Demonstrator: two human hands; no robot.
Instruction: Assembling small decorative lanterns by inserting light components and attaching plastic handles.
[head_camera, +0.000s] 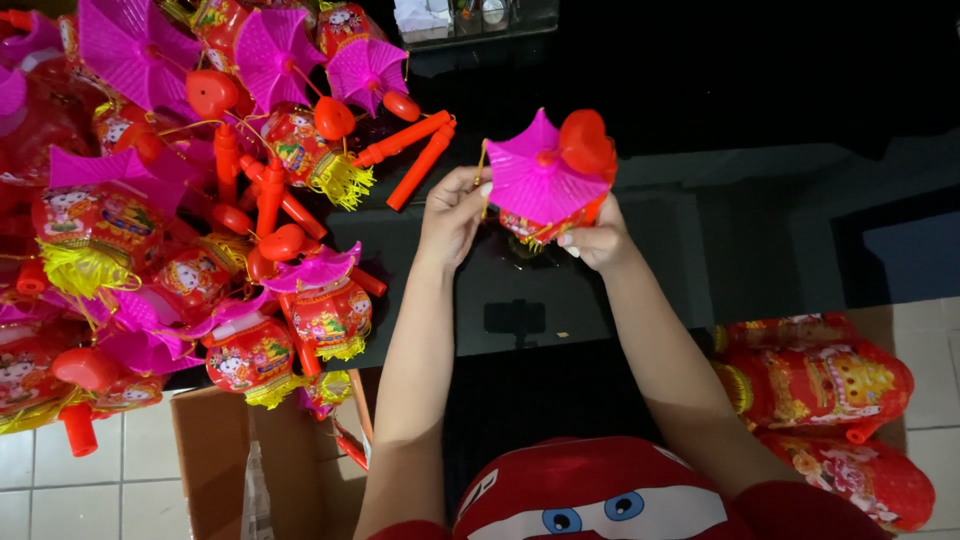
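Obs., head view. Landmark: the dark glossy table (760, 200).

The person holds one toy lantern (545, 185) in the air above the middle of the table, near its front edge, clear of the surface. It has a pink pleated roof, a red heart-shaped knob on top and a red printed body below, mostly hidden by the roof.

Right hand (597, 238): closed around the underside of the lantern, fingertips curled on the red body. Likely the supporting hand, since it carries the weight from below and keeps the roof facing up toward the viewer.

Left hand (452, 212): fingers pinched narrow at the left rim of the roof, where a thin yellow cord shows. The pinch appears to be on the cord or the roof edge; I cannot tell which. A fine pinch suits a thin part; a whole-hand grasp would crush the pleats.

On the left end of the table and spilling past it: a heap of finished lanterns (200, 200), same pink roofs, yellow tassels, red stick handles, laid loosely on one another.

Off the table's front right corner, on the tiled floor: flattened red lantern bodies (820, 385), stacked.

Below the table's front left: an open cardboard box (210, 460).

Both forearms reach in from the front edge.
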